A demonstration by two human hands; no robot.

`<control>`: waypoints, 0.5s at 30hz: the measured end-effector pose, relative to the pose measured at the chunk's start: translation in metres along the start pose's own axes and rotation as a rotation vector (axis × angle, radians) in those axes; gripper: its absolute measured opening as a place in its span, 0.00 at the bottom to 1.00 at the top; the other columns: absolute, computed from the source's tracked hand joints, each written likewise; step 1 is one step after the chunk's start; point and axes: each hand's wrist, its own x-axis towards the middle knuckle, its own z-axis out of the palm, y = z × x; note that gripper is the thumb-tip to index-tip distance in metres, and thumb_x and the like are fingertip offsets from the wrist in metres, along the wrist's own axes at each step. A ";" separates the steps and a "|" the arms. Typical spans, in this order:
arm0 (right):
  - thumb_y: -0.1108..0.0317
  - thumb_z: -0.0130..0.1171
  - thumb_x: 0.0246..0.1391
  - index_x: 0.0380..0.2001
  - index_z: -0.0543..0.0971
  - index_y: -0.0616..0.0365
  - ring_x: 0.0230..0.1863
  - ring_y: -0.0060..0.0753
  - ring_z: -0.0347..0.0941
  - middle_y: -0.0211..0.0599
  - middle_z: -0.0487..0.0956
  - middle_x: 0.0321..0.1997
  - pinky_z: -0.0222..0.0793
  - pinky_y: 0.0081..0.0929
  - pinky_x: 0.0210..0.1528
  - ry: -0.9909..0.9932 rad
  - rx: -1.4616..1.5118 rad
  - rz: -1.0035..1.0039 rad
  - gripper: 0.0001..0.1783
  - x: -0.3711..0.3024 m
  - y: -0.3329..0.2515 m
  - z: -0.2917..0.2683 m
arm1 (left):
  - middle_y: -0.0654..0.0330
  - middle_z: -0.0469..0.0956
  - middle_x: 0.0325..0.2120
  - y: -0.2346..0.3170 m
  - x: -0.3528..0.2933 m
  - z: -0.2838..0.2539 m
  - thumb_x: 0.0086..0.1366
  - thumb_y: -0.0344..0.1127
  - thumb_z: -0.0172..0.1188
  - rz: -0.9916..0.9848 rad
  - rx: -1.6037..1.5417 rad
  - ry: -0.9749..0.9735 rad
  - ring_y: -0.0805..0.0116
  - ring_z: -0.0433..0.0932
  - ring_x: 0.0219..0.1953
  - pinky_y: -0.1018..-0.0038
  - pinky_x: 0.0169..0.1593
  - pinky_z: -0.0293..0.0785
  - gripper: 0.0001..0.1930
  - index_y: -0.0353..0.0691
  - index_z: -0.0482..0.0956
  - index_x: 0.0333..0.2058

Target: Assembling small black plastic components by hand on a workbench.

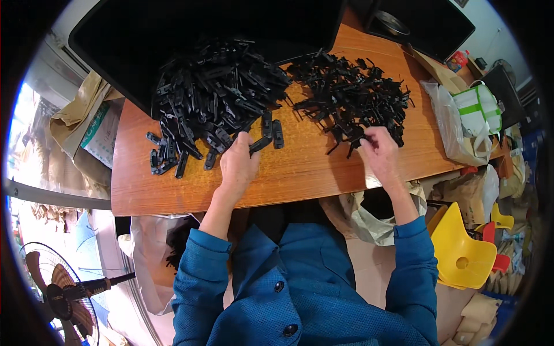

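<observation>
On the wooden table, my left hand (239, 164) is closed, its fingertips gripping one end of a long black plastic part (261, 143). Just beyond it rises a big heap of similar black plastic parts (213, 92), with a few strays lying around its near edge. My right hand (381, 154) is at the near edge of a second heap of thin, spiky black plastic pieces (352, 95). Its thumb and forefinger are pinched on a small black piece there, mostly hidden by the fingers.
A large black screen (202, 26) stands behind the left heap. The tabletop (288, 179) ends just before my body. Open bags (372, 222) hang or stand below its edge. At the right are a plastic bag (456, 124) and a yellow stool (464, 254); a fan (60, 294) stands lower left.
</observation>
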 end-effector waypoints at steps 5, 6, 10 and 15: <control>0.83 0.53 0.52 0.41 0.72 0.61 0.35 0.13 0.66 0.20 0.71 0.36 0.64 0.13 0.36 0.022 0.406 0.133 0.13 0.032 -0.010 -0.008 | 0.55 0.74 0.24 -0.011 -0.007 0.008 0.55 0.25 0.58 -0.116 -0.249 0.014 0.66 0.77 0.28 0.71 0.30 0.70 0.14 0.38 0.66 0.39; 0.84 0.53 0.53 0.44 0.72 0.61 0.36 0.12 0.66 0.21 0.71 0.37 0.64 0.13 0.37 0.009 0.390 0.056 0.15 0.039 -0.021 -0.009 | 0.58 0.74 0.26 -0.013 -0.011 0.012 0.57 0.23 0.56 -0.155 -0.410 0.010 0.71 0.76 0.28 0.75 0.31 0.70 0.13 0.38 0.66 0.41; 0.82 0.53 0.53 0.52 0.69 0.59 0.43 0.21 0.69 0.31 0.71 0.45 0.66 0.17 0.41 -0.040 0.333 -0.029 0.21 0.058 -0.056 0.008 | 0.61 0.74 0.31 -0.020 -0.022 0.016 0.61 0.20 0.50 -0.208 -0.755 0.014 0.76 0.75 0.30 0.81 0.34 0.71 0.14 0.37 0.66 0.45; 0.76 0.56 0.54 0.50 0.71 0.58 0.43 0.25 0.70 0.35 0.73 0.46 0.67 0.22 0.39 0.150 0.166 -0.062 0.19 0.057 -0.055 0.019 | 0.61 0.72 0.35 -0.021 -0.026 0.012 0.62 0.20 0.47 -0.205 -1.007 0.095 0.75 0.75 0.34 0.80 0.38 0.73 0.16 0.38 0.64 0.49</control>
